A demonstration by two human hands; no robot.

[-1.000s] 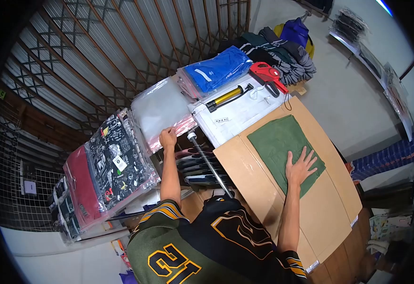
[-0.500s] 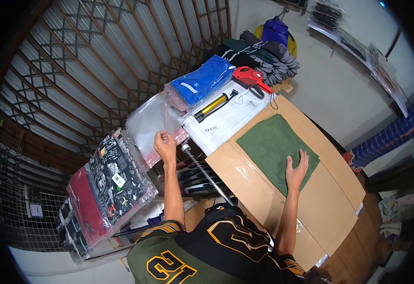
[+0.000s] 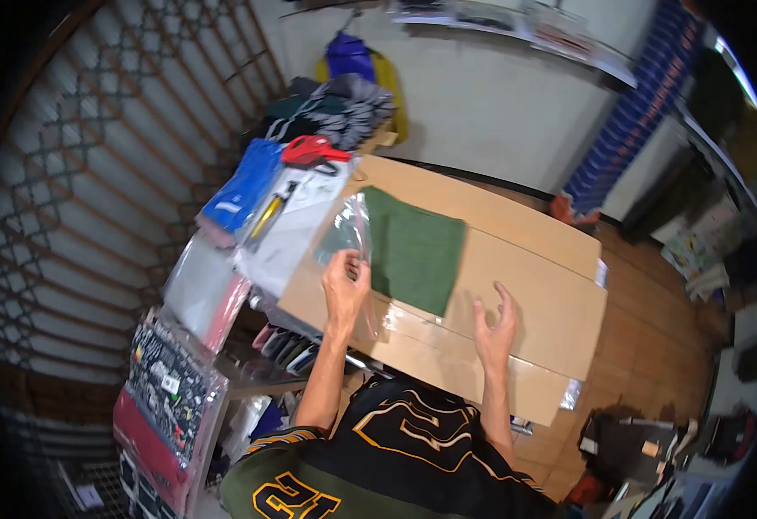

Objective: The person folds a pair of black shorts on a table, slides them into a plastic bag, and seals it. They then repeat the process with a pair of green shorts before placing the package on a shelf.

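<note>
Plastic bag [image 3: 344, 229], pinched in left grip [image 3: 344, 281] at nine o'clock of flat green cloth [image 3: 417, 251] on cardboard [image 3: 525, 272]: best raised clear to avoid creasing. Steady bag with right grip [image 3: 495, 333], empty and spread at cloth's four o'clock.

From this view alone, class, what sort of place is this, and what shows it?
Probably a small clothing shop or garment packing room: a green cloth lies on cardboard, the left hand holds a clear plastic bag, and bagged garments lie at the left.
</note>
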